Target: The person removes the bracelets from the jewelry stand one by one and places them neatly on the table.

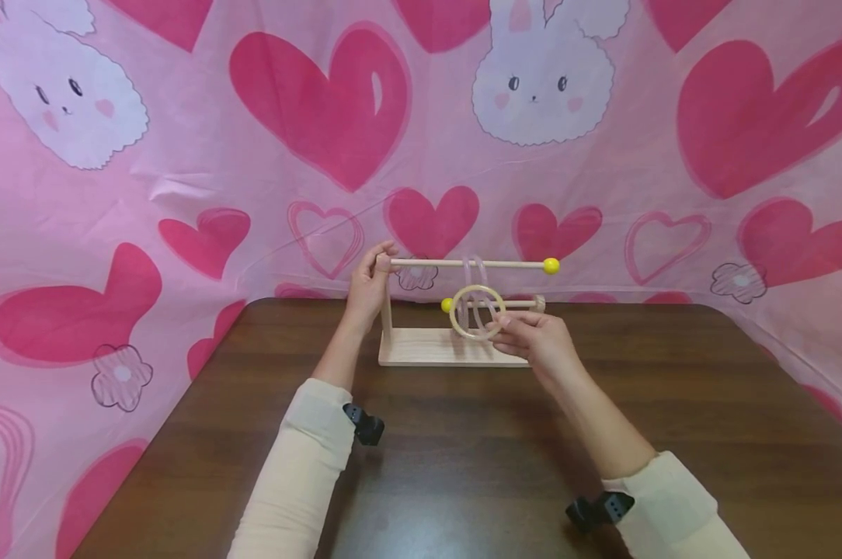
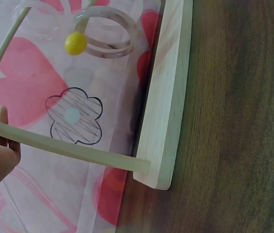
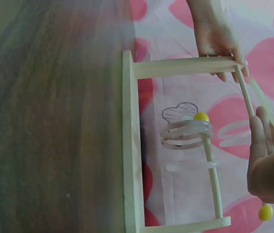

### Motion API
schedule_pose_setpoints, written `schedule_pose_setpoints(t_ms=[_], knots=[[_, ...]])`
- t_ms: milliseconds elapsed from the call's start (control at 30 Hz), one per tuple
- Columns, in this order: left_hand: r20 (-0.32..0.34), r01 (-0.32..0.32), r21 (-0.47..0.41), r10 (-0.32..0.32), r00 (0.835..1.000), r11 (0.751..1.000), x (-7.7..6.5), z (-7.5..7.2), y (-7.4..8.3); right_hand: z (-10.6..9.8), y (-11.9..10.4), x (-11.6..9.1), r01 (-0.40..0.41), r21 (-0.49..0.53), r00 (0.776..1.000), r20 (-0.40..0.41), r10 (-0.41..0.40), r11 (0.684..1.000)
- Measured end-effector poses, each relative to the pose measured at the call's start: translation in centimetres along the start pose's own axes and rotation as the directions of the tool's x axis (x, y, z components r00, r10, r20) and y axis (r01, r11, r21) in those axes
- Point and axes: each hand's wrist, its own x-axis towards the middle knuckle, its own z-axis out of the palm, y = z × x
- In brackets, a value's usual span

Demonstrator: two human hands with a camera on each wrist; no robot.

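Bare wood, glossy plastic, creased cloth.
Looks like pale, smooth, matt wood in the stand (image 1: 421,348) and its rods (image 1: 428,263), with faint grain. Shines like painted or plastic finish on the yellow balls (image 1: 551,266); turns smooth, plastic-like and translucent in the yellowish ring (image 1: 453,314), glossy and faintly marbled in the other rings (image 2: 130,35). Shows dark wood grain with a soft sheen on the table (image 1: 435,481), thin wrinkled fabric in the backdrop (image 1: 435,147), matt cloth at the sleeves (image 1: 291,466), black plastic on the wrist cameras (image 1: 368,428).
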Motion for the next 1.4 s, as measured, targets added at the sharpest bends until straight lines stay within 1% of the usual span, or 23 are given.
schedule_pose_setpoints(t_ms=[100, 300, 433, 667, 867, 1100, 1400], knots=[[0.002, -0.005, 0.001, 0.005, 1.0, 1.0, 0.0, 0.0, 0.0, 0.1, 0.3, -0.1, -0.053, -0.01, 0.998, 0.041, 0.053, 0.999], [0.001, 0.004, 0.003, -0.004, 1.0, 1.0, 0.0, 0.0, 0.1, 0.4, 1.1, -0.2, -0.105, -0.069, 0.989, 0.101, 0.112, 0.992], [0.005, 0.005, 0.005, -0.005, 1.0, 1.0, 0.0, -0.1, 0.1, 0.6, 1.8, -0.2, -0.12, -0.122, 0.981, 0.137, 0.137, 0.985], [0.004, 0.003, 0.01, -0.003, 1.0, 1.0, 0.0, -0.1, 0.2, 1.0, 3.1, -0.4, -0.117, -0.22, 0.972, 0.176, 0.157, 0.969], [0.008, 0.01, 0.01, -0.01, 1.0, 1.0, 0.0, -0.1, 0.2, 1.1, 3.9, -0.4, -0.139, -0.301, 0.953, 0.218, 0.21, 0.944], [0.0, 0.019, 0.015, -0.019, 1.0, 1.0, 0.0, -0.1, 0.2, 1.6, 4.4, -0.7, -0.17, -0.38, 0.931, 0.239, 0.274, 0.909], [0.0, 0.004, -0.002, -0.004, 1.0, 1.0, -0.1, 0.1, 0.2, 2.2, 4.9, -0.9, -0.127, -0.523, 0.916, 0.264, 0.301, 0.843]])
